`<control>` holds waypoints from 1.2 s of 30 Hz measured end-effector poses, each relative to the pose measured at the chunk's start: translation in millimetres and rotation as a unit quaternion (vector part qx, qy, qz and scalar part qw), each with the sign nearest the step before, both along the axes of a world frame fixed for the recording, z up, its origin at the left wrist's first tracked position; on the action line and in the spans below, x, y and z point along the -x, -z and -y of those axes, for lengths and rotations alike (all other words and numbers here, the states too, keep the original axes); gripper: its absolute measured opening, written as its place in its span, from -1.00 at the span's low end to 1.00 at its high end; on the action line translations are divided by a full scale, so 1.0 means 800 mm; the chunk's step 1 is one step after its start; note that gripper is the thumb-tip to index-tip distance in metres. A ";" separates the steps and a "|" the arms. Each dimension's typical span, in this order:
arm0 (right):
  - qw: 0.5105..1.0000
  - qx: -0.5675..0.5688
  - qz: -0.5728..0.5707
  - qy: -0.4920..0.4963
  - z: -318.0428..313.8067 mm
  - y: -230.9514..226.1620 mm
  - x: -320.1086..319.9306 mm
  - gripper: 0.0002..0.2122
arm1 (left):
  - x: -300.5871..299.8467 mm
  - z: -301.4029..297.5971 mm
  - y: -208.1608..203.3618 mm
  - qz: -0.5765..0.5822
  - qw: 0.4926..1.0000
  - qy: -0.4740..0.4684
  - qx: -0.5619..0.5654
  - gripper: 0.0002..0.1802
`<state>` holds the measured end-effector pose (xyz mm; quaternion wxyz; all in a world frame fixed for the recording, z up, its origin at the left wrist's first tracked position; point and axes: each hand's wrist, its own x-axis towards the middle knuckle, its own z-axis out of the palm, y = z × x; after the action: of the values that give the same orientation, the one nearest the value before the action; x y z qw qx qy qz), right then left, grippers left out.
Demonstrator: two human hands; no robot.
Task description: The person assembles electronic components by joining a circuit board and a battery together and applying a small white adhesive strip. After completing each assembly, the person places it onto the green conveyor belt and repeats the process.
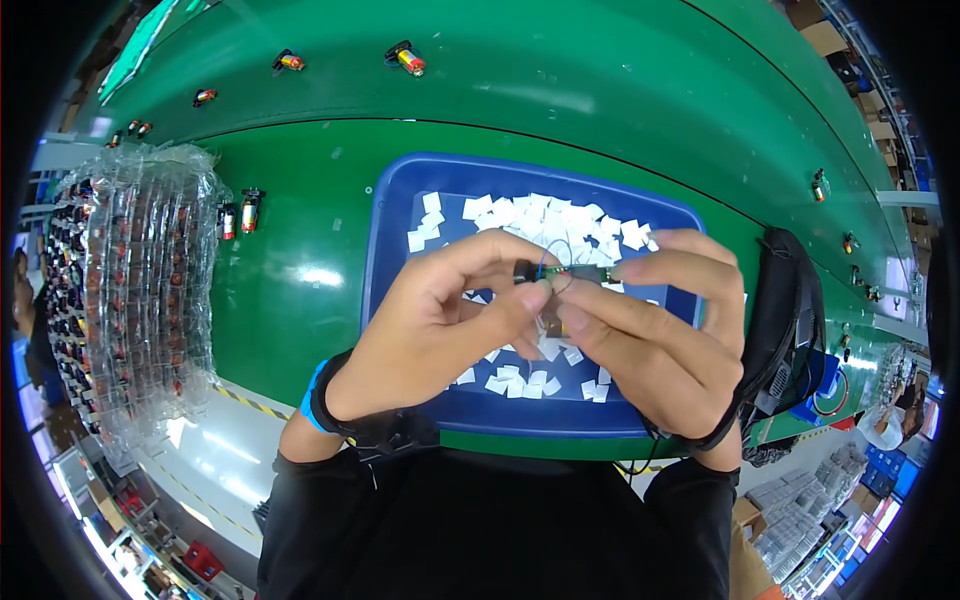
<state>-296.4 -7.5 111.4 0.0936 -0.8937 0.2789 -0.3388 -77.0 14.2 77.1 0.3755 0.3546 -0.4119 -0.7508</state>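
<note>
—How held, left to right?
—Bare left hand [440, 310], nearly closed, pinching 1 small black-and-green wired assembly [578, 271] above a blue plastic tray [540, 416] of white square pieces [540, 215]; bare right hand [668, 350], half-curled, fingertips at the right end, firmness impossible to tell.
—Possible trouble?
—Perhaps snagging the thin looped wire [567, 243] by shifting fingers, or slipping through a loose pinch.

We're holding a small, slim black-and-green circuit-board assembly [585, 272] roughly level over the blue plastic tray [540, 422]; its black round end [524, 272] is pointing left, thin wires [568, 252] looping off its middle.
</note>
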 end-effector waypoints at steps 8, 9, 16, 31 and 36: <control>1.000 -0.007 0.013 0.001 0.007 0.010 0.001 -0.81 | 0.008 -0.003 -0.004 0.184 0.978 0.004 0.098 -0.72; 1.000 -0.017 0.016 -0.003 0.008 0.009 0.002 -0.82 | 0.009 -0.004 -0.001 0.165 0.982 -0.006 0.087 -0.70; 0.999 -0.021 0.015 0.019 0.010 0.012 0.003 -0.83 | 0.006 0.002 0.001 0.144 0.982 -0.002 0.124 -0.68; 0.996 -0.045 0.076 0.000 0.008 0.027 0.003 -0.82 | 0.006 0.004 0.007 0.159 0.968 0.019 0.192 -0.62; 0.995 -0.016 0.095 0.008 0.015 0.000 0.002 -0.75 | 0.010 -0.002 0.013 0.142 0.959 -0.039 0.242 -0.61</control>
<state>-298.1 -19.4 111.4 0.1317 -0.8535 0.2811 -0.4185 -85.1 16.1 67.0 0.4164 0.3716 -0.6168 -0.5551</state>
